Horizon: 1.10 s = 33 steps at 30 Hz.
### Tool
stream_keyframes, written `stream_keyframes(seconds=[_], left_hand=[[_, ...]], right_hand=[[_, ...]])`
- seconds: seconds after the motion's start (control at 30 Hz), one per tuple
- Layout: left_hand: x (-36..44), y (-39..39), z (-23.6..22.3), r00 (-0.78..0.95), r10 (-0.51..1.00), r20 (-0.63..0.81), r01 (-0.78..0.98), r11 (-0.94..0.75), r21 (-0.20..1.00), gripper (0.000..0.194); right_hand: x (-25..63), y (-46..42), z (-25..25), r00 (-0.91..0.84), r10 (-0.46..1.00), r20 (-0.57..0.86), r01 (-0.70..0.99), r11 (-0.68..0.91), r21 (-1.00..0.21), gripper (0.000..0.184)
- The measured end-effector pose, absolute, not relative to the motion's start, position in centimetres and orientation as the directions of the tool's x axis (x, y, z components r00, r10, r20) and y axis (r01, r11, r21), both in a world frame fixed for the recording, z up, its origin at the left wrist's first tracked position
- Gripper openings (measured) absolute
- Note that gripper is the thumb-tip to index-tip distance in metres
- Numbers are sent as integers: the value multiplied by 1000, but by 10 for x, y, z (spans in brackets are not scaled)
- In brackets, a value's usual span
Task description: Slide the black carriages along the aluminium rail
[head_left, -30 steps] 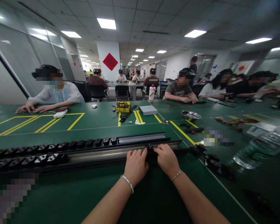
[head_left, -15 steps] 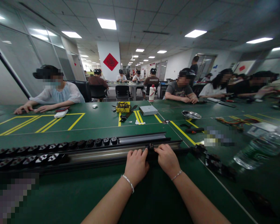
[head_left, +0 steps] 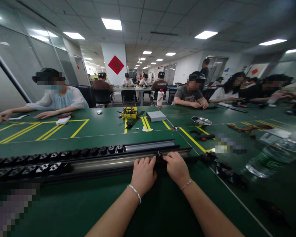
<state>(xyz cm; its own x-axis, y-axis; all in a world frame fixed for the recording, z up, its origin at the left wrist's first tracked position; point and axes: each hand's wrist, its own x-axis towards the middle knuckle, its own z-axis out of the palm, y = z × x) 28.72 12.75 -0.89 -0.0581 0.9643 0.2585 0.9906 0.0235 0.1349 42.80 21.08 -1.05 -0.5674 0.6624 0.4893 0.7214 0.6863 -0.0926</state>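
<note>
Just right of the frame's centre, a small dark part [head_left: 159,154] sits between the person's two hands, at the right stretch of the nearer rail [head_left: 108,163]. The right hand [head_left: 177,166] is narrow, its fingertips drawn together on the part's right side. The left hand [head_left: 144,171] has its fingers curled, forefinger tip against the part's left side — whether its thumb pinches too, I cannot tell.

To handle this well, light and even fingertip pressure from both sides seems best, with the part level and in line with the rail's length so that it does not twist or jam. Resting the wrists low would probably steady such fine work, and the rail itself should not be pushed askew on the worktop [head_left: 88,204].

Much is hard to make out. The fingers and the dark colour hide the part's shape, and whether it lies inside the channel or just above it does not show. At the left edge, the row of dark units [head_left: 29,170] in the nearer rail runs out of the frame — its far end is cut off. Blocky blurring covers something at lower left.
</note>
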Motion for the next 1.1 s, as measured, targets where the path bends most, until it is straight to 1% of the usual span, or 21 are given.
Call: stream_keyframes(seconds=[0.43, 0.83, 1.1], left_hand=[[287, 128, -11, -55, 956, 288, 988, 11, 153, 49], [286, 129, -14, -41, 950, 311, 989, -5, 146, 51], [286, 129, -14, -36, 945, 324, 990, -10, 138, 48]], right_hand=[[428, 212, -14, -550, 651, 523, 710, 694, -118, 30], [428, 212, -15, -539, 654, 530, 721, 684, -111, 28], [428, 212, -13, -539, 649, 536, 716, 689, -114, 28]])
